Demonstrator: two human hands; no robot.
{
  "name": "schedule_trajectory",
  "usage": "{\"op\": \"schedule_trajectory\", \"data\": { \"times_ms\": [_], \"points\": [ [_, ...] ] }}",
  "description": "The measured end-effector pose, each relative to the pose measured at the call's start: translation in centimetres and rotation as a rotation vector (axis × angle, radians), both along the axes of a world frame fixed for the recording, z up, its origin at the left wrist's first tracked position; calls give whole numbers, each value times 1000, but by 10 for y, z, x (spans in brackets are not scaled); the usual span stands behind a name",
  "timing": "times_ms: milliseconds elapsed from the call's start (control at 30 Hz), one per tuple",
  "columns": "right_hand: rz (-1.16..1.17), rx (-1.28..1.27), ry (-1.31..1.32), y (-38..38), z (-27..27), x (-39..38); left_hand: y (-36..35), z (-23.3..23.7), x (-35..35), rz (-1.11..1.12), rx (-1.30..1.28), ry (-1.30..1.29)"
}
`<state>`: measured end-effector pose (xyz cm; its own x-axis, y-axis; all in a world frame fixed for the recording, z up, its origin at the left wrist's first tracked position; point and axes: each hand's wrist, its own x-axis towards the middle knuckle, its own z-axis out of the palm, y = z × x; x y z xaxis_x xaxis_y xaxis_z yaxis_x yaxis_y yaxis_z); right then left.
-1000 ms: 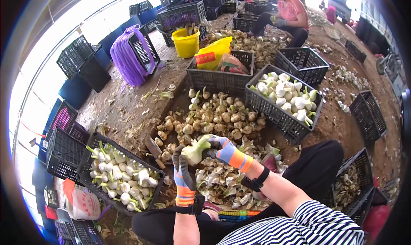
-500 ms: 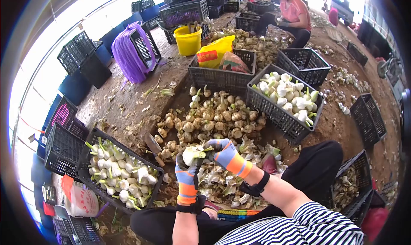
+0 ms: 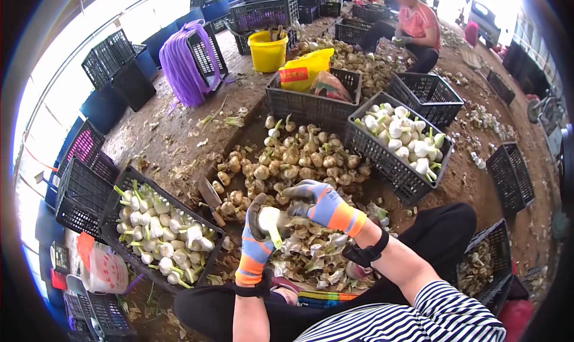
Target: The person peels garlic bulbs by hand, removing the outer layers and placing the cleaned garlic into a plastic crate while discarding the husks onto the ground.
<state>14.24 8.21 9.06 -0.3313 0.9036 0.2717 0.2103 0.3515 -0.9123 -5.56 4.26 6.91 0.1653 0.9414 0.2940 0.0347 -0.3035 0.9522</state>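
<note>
A peeled white garlic bulb [image 3: 271, 220] with a green stem pointing down is held in my gloved left hand [image 3: 255, 240], its fingers curled round the bulb's left side. Just right of the bulb, my gloved right hand [image 3: 320, 204] has its fingers bent towards it; blur hides what, if anything, is between them. Beyond my hands lies a heap of unpeeled bulbs [image 3: 305, 153]. Loose skins [image 3: 320, 252] cover the ground below them. White garlic fills a crate at the left [image 3: 209, 270] and another at the right [image 3: 382, 168].
Behind the heap, a black crate [image 3: 311, 107] holds a yellow bag [image 3: 305, 71]. A yellow bucket [image 3: 268, 54] and a bundle of purple strapping [image 3: 186, 64] stand further back. Another person [image 3: 418, 28] sits at the back right. A wooden-handled blade [image 3: 210, 195] lies by the left crate.
My right hand has moved off the stem, slightly right. The bulb in my left hand has turned, so its stem points down instead of right. The view has shifted slightly.
</note>
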Motion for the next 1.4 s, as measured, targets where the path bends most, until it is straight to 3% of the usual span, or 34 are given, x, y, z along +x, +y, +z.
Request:
{"op": "schedule_trajectory", "data": {
  "times_ms": [100, 133, 200, 233, 333, 400, 467, 600, 700, 833, 1000, 1100, 1200, 1333, 1400],
  "points": [
    [73, 206, -475, -8, 27, -12, -3, -2, 10, -34, -86, -97],
    [72, 208, -473, -7, 31, -16, -4, 0, 11, -67, -141, -189],
    [112, 238, -803, -8, 43, -23, -6, 1, 11, -90, -139, -195],
    [90, 271, -829, -10, 47, -26, -6, 2, 11, -67, -78, -130],
    [4, 237, -618, 0, 31, -27, -5, 2, 9, -17, 6, -27],
    [-22, 193, -445, 3, 20, -26, -2, 0, 5, 11, -155, -277],
    [79, 81, -367, 3, 18, -22, -2, 0, 1, 18, -129, -221],
    [131, 130, -676, -4, 42, -26, 0, -5, 2, -27, -133, -201],
    [156, 250, -870, -1, 37, -28, -4, 10, 2, -40, -82, 5],
    [179, 184, -680, 1, 37, -20, -2, 0, 0, -26, -158, -104],
    [143, 209, -841, 0, 32, -29, -4, 2, 2, -89, -103, 2],
    [-10, 152, -498, 10, 10, -25, 3, -12, 2, 3, -145, -160],
    [52, 57, -298, 10, 8, -21, 7, -12, -2, 24, -143, -123],
    [-5, 191, -687, 4, 20, -23, 5, -16, 1, -59, -205, -152],
    [-46, 218, -532, 14, -2, -24, 6, -22, 4, -67, -144, -230]
  ]
}}
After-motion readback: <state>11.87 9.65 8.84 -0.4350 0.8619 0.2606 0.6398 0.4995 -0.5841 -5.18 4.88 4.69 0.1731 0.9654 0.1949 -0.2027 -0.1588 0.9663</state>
